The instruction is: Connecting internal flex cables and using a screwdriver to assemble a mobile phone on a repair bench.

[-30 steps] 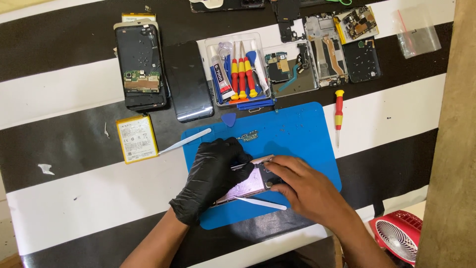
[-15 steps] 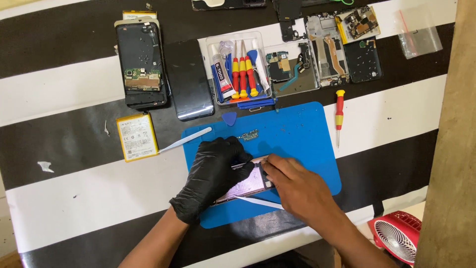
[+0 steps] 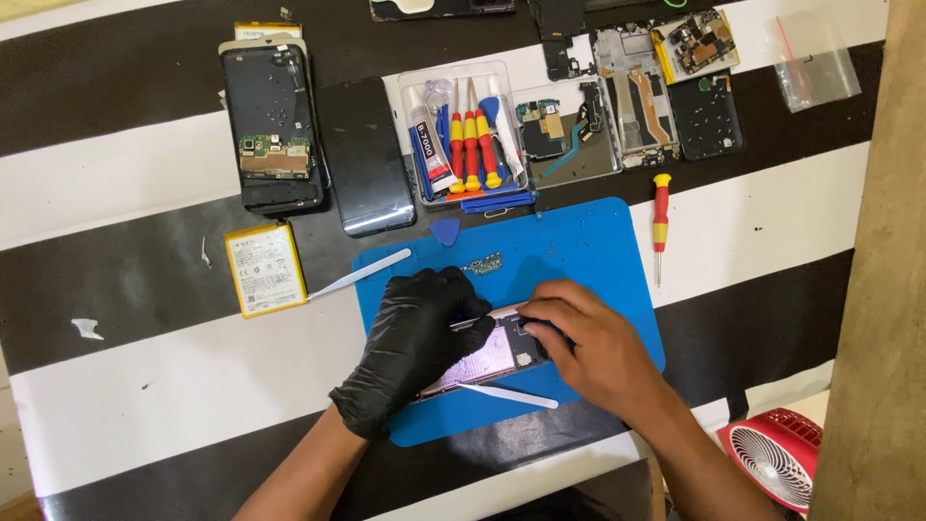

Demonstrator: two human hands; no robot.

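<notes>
Biggest thing here is the black and white striped table cover (image 3: 145,183), with a blue work mat (image 3: 588,251) laid near the middle. Down in the bottom right corner sits a small red fan (image 3: 776,461).

On the mat lies an opened phone (image 3: 492,355), insides facing up, and both hands are on it. The left hand (image 3: 415,347), in a black glove, lies over the phone's left end with fingers curled down onto it, pressing it to the mat. The bare right hand (image 3: 593,347) covers the right end, fingertips bunched together on the top corner; can't tell whether it's pinching some small part there, it's hidden under the fingers.

A thin white pry tool (image 3: 509,395) rests along the phone's lower edge, another white spudger (image 3: 359,274) lies half off the mat's left edge. Above that, two more phones (image 3: 323,135) lie side by side, one opened up, plus a yellow-edged battery (image 3: 265,270).

A clear tray (image 3: 463,130) holds red and yellow screwdrivers and a glue tube; one more screwdriver (image 3: 661,220) lies just right of the mat. Tiny stuff: a blue pick (image 3: 445,232) and a small circuit board piece (image 3: 482,263).
</notes>
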